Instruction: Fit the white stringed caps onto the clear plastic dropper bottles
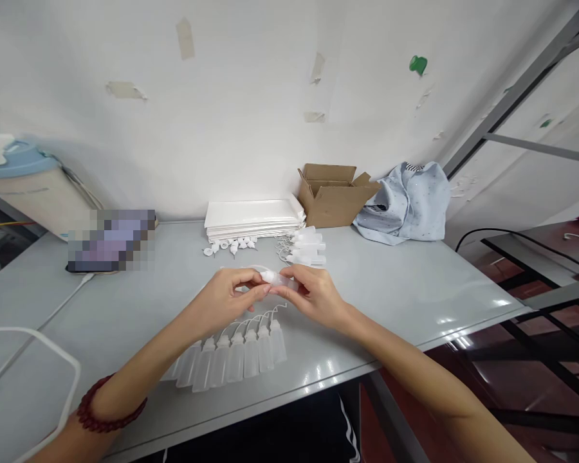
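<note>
Both my hands meet over the middle of the grey table. My right hand (pixel 313 292) is wrapped round a small translucent plastic bottle (pixel 285 281), which lies on its side with its white top toward the left. The fingers of my left hand (pixel 236 289) pinch at the white cap (pixel 269 276) on that bottle. Below my hands, a row of similar bottles (pixel 235 357) with thin curved white tubes lies on the table. More bottles (pixel 309 241) are piled beyond my right hand. Several loose white caps (pixel 234 245) lie beyond my left hand.
A stack of white flat boxes (pixel 251 211) and an open cardboard box (pixel 340 199) stand by the wall. Light blue cloth (pixel 405 206) lies right of them. At left are a blurred phone (pixel 110 241) on a cable and a blue-lidded bin (pixel 38 186).
</note>
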{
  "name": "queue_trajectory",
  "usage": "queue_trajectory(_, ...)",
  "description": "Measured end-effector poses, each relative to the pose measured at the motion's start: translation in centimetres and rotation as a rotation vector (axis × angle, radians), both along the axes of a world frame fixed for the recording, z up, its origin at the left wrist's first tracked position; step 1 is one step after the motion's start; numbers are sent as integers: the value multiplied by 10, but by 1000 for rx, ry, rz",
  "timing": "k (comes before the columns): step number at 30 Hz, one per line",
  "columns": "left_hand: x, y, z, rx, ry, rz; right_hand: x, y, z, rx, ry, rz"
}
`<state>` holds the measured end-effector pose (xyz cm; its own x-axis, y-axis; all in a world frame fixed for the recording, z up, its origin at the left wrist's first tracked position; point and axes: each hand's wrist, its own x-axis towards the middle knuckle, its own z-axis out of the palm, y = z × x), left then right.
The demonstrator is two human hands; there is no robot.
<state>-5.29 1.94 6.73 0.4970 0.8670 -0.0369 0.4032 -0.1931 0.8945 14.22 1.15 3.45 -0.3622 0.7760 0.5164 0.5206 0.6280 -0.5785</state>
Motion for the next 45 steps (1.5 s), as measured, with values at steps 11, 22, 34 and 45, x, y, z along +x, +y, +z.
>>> queue_trajectory(11,0,1,-5,22,26,53,3,4,-7,256,-115,7)
queue_trajectory(22,9,-6,-17,458,65,17,2,4,6,-91,2,0)
queue_trajectory(34,7,-4,-9,-176,-133,-34,3,3,3,39,35,65)
queue_trajectory(45,7,-4,-9,-162,-120,61,3,4,-2,85,11,75)
